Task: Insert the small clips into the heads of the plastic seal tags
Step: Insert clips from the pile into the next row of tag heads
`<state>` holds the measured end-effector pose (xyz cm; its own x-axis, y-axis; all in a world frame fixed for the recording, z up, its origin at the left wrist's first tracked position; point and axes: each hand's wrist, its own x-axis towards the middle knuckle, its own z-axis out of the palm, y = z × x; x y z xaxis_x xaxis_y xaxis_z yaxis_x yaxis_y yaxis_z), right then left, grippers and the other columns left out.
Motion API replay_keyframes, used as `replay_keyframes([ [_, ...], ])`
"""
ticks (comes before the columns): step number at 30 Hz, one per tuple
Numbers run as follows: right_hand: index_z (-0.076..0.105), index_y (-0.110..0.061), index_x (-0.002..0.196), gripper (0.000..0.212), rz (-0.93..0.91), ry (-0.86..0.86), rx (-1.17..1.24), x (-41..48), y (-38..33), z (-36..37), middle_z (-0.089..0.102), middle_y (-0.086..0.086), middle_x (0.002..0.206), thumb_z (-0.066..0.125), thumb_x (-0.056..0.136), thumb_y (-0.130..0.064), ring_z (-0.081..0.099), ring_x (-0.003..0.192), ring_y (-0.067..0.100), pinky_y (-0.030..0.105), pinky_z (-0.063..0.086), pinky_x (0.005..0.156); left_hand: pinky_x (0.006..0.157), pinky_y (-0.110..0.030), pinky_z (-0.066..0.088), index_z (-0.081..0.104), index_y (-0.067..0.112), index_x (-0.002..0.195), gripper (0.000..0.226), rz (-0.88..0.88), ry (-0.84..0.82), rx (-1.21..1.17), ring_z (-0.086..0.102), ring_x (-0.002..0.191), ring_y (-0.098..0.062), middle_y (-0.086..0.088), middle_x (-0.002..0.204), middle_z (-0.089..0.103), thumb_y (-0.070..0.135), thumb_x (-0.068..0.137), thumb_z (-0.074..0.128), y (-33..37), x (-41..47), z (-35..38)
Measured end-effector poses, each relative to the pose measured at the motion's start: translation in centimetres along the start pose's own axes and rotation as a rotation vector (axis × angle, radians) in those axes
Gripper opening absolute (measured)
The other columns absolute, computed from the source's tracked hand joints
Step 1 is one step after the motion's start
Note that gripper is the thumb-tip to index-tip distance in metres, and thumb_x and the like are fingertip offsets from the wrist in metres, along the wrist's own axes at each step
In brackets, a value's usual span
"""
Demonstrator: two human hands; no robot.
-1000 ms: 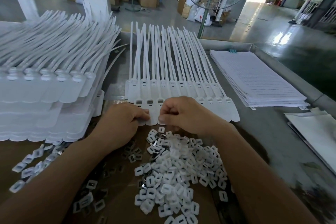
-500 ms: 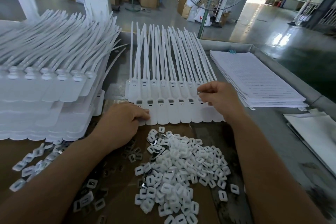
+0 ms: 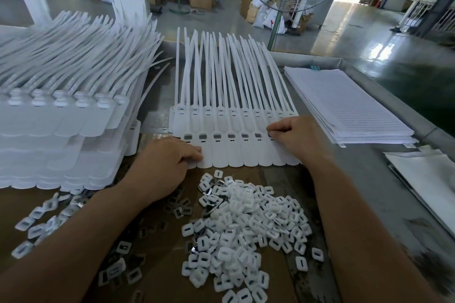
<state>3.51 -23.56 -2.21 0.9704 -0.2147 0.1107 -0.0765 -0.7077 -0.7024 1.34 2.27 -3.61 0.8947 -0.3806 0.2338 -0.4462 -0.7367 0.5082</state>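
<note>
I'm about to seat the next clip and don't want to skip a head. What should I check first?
1. Left hand rests on the row of seal tags: ok.
2. Six heads left of the right hand show grey inserts: ok.
3. Clip in the right grip: cannot tell, fingertips hide it.
4. Heads under the right hand filled: cannot tell.
5. Clip pile close by: ok.
</note>
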Motion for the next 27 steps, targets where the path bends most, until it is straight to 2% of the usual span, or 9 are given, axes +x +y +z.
replay_keyframes([
  [2, 0.073, -0.020, 0.094, 0.014, -0.016, -0.003, -0.030, -0.01, 0.05, 0.00, 0.058, -0.020, 0.078, 0.066, 0.084, -0.015, 0.051, 0.074, -0.006, 0.011, 0.036, 0.071, 0.093, -0.009, 0.019, 0.066, 0.021, 0.110, 0.038, -0.002, -0.004, 0.000, 0.042, 0.109, 0.003, 0.013, 0.119, 0.060, -0.001, 0.085, 0.049, -0.03, -0.04, 0.00],
  [6, 0.072, -0.016, 0.101, 0.018, -0.032, -0.018, -0.049, 0.05, 0.34, -0.13, 0.064, -0.008, 0.094, 0.063, 0.086, -0.011, 0.053, 0.089, 0.002, 0.016, 0.035, 0.084, 0.094, -0.010, 0.022, 0.067, 0.021, 0.109, 0.034, -0.004, 0.003, -0.018, 0.040, 0.101, 0.007, 0.013, 0.118, 0.061, 0.001, 0.086, 0.050, -0.04, -0.03, 0.06],
  [10, 0.072, -0.012, 0.101, 0.018, -0.052, -0.014, -0.043, -0.03, 0.28, -0.12, 0.066, -0.005, 0.094, 0.065, 0.084, -0.010, 0.053, 0.085, 0.000, 0.014, 0.036, 0.085, 0.093, -0.010, 0.022, 0.067, 0.021, 0.109, 0.034, 0.001, 0.002, -0.016, 0.039, 0.100, 0.008, 0.012, 0.118, 0.061, 0.001, 0.086, 0.051, -0.03, -0.03, 0.05],
  [13, 0.071, -0.010, 0.102, 0.020, -0.057, 0.013, -0.039, -0.07, 0.22, -0.15, 0.066, -0.005, 0.093, 0.067, 0.083, -0.011, 0.054, 0.084, 0.000, 0.007, 0.036, 0.077, 0.094, -0.011, 0.022, 0.067, 0.021, 0.109, 0.033, 0.001, -0.003, -0.012, 0.041, 0.102, 0.006, 0.012, 0.119, 0.061, 0.003, 0.086, 0.051, 0.08, -0.01, -0.05],
  [15, 0.071, -0.011, 0.102, 0.020, -0.056, 0.028, -0.043, -0.04, 0.26, -0.20, 0.066, -0.006, 0.090, 0.067, 0.082, -0.011, 0.054, 0.078, -0.004, -0.003, 0.034, 0.065, 0.094, -0.010, 0.021, 0.067, 0.021, 0.110, 0.033, -0.001, -0.009, -0.007, 0.042, 0.105, 0.004, 0.012, 0.119, 0.061, 0.003, 0.086, 0.050, 0.16, 0.00, -0.09],
  [17, 0.071, -0.011, 0.100, 0.019, -0.056, 0.041, -0.061, 0.01, 0.29, -0.27, 0.062, -0.009, 0.085, 0.068, 0.081, -0.011, 0.052, 0.070, -0.008, -0.007, 0.033, 0.058, 0.093, -0.010, 0.021, 0.066, 0.021, 0.110, 0.034, -0.002, -0.013, 0.002, 0.044, 0.110, 0.002, 0.012, 0.120, 0.060, 0.002, 0.086, 0.050, 0.20, 0.02, -0.12],
  [22, 0.071, -0.012, 0.098, 0.016, -0.052, 0.055, -0.072, -0.08, 0.11, -0.29, 0.064, -0.008, 0.084, 0.067, 0.082, -0.009, 0.053, 0.073, -0.004, -0.005, 0.034, 0.057, 0.094, -0.011, 0.021, 0.066, 0.022, 0.110, 0.035, -0.010, -0.014, 0.006, 0.045, 0.111, 0.000, 0.013, 0.120, 0.060, 0.002, 0.087, 0.050, 0.18, 0.02, -0.07],
  [25, 0.072, -0.011, 0.096, 0.015, -0.051, 0.063, -0.083, -0.10, 0.11, -0.26, 0.062, -0.009, 0.082, 0.068, 0.082, -0.010, 0.050, 0.068, -0.009, -0.008, 0.032, 0.055, 0.093, -0.010, 0.021, 0.066, 0.022, 0.110, 0.034, -0.001, -0.008, 0.007, 0.041, 0.103, 0.006, 0.013, 0.119, 0.061, 0.003, 0.087, 0.050, 0.05, 0.02, 0.02],
  [27, 0.072, -0.012, 0.098, 0.017, -0.049, 0.043, -0.100, -0.09, 0.14, -0.31, 0.065, -0.007, 0.088, 0.067, 0.082, -0.012, 0.049, 0.068, -0.009, -0.007, 0.032, 0.058, 0.093, -0.010, 0.021, 0.066, 0.022, 0.110, 0.033, 0.002, -0.003, 0.005, 0.038, 0.099, 0.008, 0.013, 0.119, 0.061, 0.004, 0.087, 0.051, -0.02, 0.02, 0.09],
])
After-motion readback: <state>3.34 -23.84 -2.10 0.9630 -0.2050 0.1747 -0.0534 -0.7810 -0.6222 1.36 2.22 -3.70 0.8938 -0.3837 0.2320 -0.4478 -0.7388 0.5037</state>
